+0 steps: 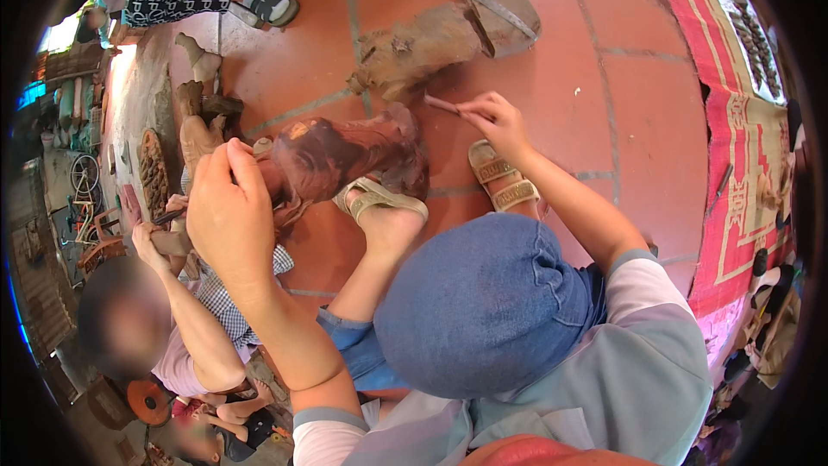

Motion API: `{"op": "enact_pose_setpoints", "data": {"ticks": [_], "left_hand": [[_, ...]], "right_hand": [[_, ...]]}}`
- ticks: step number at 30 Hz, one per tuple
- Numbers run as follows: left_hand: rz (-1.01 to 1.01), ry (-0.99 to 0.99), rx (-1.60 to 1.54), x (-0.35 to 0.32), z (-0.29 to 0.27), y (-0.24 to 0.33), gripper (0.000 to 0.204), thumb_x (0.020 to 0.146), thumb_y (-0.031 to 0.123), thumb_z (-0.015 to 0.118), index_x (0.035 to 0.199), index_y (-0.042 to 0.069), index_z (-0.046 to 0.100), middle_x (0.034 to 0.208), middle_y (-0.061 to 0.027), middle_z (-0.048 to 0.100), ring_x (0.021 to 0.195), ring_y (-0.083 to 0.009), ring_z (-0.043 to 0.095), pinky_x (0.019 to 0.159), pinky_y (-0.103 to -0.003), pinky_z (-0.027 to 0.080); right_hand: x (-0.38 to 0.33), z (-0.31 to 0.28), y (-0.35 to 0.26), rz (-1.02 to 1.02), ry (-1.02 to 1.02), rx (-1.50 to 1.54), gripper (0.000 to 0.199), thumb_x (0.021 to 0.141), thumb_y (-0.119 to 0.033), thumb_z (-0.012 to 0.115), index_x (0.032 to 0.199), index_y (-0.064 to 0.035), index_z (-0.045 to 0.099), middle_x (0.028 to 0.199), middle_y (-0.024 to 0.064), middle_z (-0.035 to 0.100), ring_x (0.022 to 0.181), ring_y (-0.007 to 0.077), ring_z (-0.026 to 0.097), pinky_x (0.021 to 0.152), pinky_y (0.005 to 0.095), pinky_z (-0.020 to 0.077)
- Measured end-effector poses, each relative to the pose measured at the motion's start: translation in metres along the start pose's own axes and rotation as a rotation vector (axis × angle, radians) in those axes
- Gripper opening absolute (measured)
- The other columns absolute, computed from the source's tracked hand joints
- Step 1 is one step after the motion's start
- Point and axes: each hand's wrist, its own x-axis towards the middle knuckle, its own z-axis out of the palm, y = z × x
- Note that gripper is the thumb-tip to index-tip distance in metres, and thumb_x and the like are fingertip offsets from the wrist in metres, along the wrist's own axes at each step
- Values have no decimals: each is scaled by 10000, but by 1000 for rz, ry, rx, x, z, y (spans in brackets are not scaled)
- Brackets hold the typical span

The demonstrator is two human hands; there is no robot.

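Note:
A reddish-brown carved piece of wood [345,148], glossy and knotty, lies across the space beyond my sandalled feet. My left hand [228,216] is closed at its left end, with the fingers bent against it; the fingertips are partly hidden. Between the thumb and fingers of my right hand [498,123] is a thin purplish-brown stick [442,103], pointing up and left. It is held in the air over the tiled floor, to the right of the carving and apart from it.
Past the carving lies a rough log [423,47] with a metal strip at its right end. My denim-covered knee [483,306] rises in front of me. A co-worker [207,311] sits at left near several wood pieces [194,112]. A red patterned mat [724,164] runs along the right.

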Motion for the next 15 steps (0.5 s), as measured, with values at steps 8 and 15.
{"op": "enact_pose_setpoints", "data": {"ticks": [8,15], "left_hand": [[78,26,23,3,0,12,274,920,240,466,815,44,627,798,-125,602,721,-328,587,632,-415,456],[38,8,32,0,-3,-1,290,932,254,429,861,57,630,843,-124,623,765,-338,598,663,-423,456]], "right_hand": [[56,76,-53,-327,-131,125,139,778,-156,699,914,-141,719,852,56,595,805,211,597,693,303,469],[24,24,24,-175,-12,132,162,762,-77,702,917,-123,721,856,37,591,773,167,595,683,280,477]]}}
